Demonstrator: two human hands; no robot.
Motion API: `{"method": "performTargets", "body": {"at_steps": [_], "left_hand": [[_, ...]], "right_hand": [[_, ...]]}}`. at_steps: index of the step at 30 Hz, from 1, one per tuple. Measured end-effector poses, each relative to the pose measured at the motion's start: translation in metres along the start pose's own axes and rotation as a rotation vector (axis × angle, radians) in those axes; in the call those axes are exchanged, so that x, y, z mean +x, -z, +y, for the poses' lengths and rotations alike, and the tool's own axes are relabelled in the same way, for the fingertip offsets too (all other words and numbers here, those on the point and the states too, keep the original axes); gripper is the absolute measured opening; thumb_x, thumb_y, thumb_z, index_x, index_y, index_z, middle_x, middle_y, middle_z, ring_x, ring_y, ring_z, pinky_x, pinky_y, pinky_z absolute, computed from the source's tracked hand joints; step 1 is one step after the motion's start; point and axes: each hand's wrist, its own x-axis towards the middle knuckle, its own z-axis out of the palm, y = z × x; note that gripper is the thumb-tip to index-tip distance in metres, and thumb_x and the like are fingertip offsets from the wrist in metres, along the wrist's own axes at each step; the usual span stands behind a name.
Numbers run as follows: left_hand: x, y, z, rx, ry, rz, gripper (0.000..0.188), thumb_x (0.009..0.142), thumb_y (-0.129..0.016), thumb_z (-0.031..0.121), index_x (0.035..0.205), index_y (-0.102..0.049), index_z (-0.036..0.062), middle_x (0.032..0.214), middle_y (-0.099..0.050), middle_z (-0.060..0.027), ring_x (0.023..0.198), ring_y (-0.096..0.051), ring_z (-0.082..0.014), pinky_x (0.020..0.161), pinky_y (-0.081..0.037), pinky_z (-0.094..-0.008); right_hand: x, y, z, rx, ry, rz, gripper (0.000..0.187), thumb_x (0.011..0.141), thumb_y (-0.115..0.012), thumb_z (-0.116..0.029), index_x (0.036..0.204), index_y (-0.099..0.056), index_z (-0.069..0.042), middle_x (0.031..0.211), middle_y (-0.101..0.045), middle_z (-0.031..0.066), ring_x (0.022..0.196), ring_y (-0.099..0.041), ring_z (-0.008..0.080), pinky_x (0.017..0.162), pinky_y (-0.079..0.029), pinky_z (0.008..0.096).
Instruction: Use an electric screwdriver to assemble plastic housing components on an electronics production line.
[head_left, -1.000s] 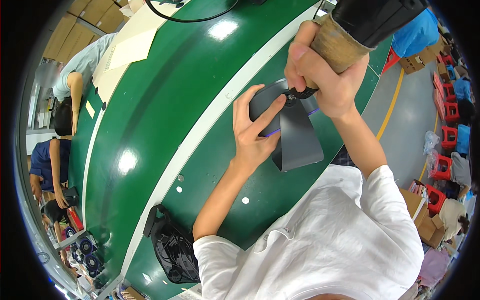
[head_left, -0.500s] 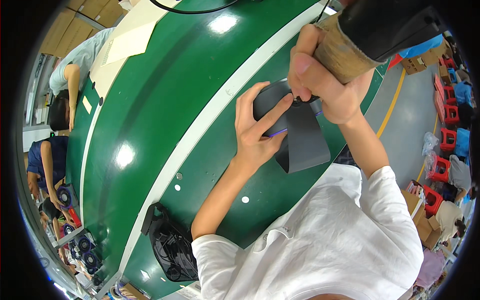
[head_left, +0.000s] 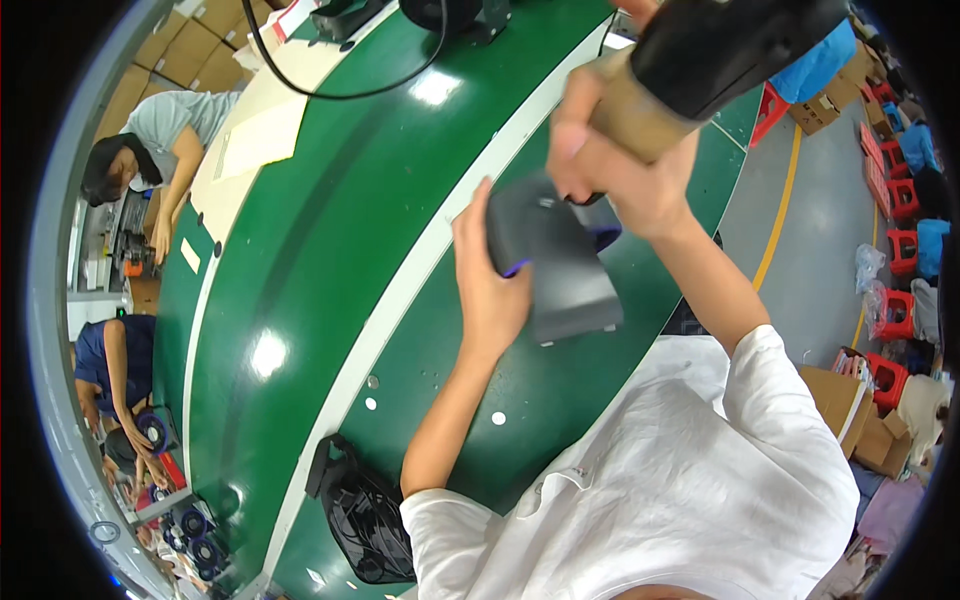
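Note:
My left hand (head_left: pixel 487 280) is wrapped round the side of a dark grey curved casing (head_left: pixel 570 285) with purple edging, held over the green work table (head_left: pixel 450 385). The casing is smeared by motion, and its flat lower end points toward my chest. My right hand (head_left: pixel 635 185) grips the tan lower section of a black, gun-like power tool (head_left: pixel 725 60), which looks like an electric screwdriver. Its fingertips are at the casing's upper right edge. The tool's tip is hidden behind the fingers, so I cannot tell whether it touches the casing.
A black mesh pouch-like thing (head_left: pixel 365 515) lies left of my left elbow, near small white discs (head_left: pixel 499 418). Beyond a pale rail (head_left: pixel 370 310) runs a green surface, with a black round device (head_left: pixel 440 12) and cable (head_left: pixel 350 96). Co-workers sit at far left; red stools (head_left: pixel 893 313) stand right.
Both hands, the casing and the tool have shifted left in view, and the casing has turned a little. The whole view has also shifted, bringing the black round device in at the top.

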Motion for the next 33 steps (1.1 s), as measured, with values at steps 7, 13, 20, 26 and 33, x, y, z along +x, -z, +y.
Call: {"method": "performTargets", "body": {"at_steps": [7, 13, 20, 26, 33], "left_hand": [[-0.033, -0.01, -0.028, -1.512, 1.033, -0.374, 0.059, 0.096, -0.035, 0.047, 0.131, -0.042, -0.0004, 0.122, -0.053, -0.0175, 0.107, -0.058, -0.0336, 0.091, -0.051, -0.0438], [-0.036, -0.02, -0.047, -1.813, 1.185, -0.519, 0.061, 0.096, -0.033, 0.049, 0.129, -0.042, -0.0018, 0.119, -0.055, -0.02, 0.105, -0.058, -0.0373, 0.087, -0.054, -0.0458], [-0.029, -0.021, -0.057, -1.772, 1.045, -0.632, 0.063, 0.097, -0.027, 0.046, 0.129, -0.042, -0.0065, 0.115, -0.055, -0.0211, 0.098, -0.058, -0.0312, 0.091, -0.048, -0.047], [-0.032, -0.023, -0.058, -1.724, 1.071, -0.625, 0.062, 0.095, -0.032, 0.054, 0.126, -0.046, 0.0026, 0.113, -0.057, -0.0163, 0.093, -0.058, -0.0311, 0.09, -0.047, -0.0474], [-0.029, -0.024, -0.054, -1.671, 1.078, -0.607, 0.061, 0.095, -0.032, 0.055, 0.125, -0.048, 0.0036, 0.112, -0.058, -0.0154, 0.093, -0.058, -0.031, 0.09, -0.047, -0.0471]], "right_hand": [[0.022, 0.085, 0.027, -0.293, 0.309, 0.256, 0.06, 0.08, -0.057, 0.006, 0.133, -0.029, 0.002, 0.065, -0.052, 0.0067, 0.046, -0.049, 0.014, 0.044, -0.042, 0.0261], [0.014, 0.093, 0.083, -0.399, 0.273, 0.375, 0.056, 0.079, -0.059, 0.01, 0.128, -0.034, 0.0, 0.068, -0.053, 0.0068, 0.048, -0.051, 0.0138, 0.044, -0.042, 0.0261], [0.012, 0.08, 0.076, -0.349, 0.027, 0.278, 0.034, 0.078, -0.06, 0.007, 0.104, -0.04, 0.001, 0.066, -0.052, 0.0064, 0.047, -0.051, 0.0134, 0.043, -0.042, 0.0259], [0.019, 0.043, 0.02, -0.251, -0.039, 0.251, 0.015, 0.078, -0.06, -0.001, 0.08, -0.045, 0.001, 0.058, -0.047, 0.005, 0.044, -0.049, 0.013, 0.042, -0.041, 0.0257], [0.015, 0.0, -0.012, 0.012, 0.038, 0.079, 0.017, 0.08, -0.053, -0.004, 0.065, -0.045, 0.001, 0.053, -0.043, 0.0052, 0.04, -0.044, 0.0123, 0.039, -0.038, 0.0268]]}}
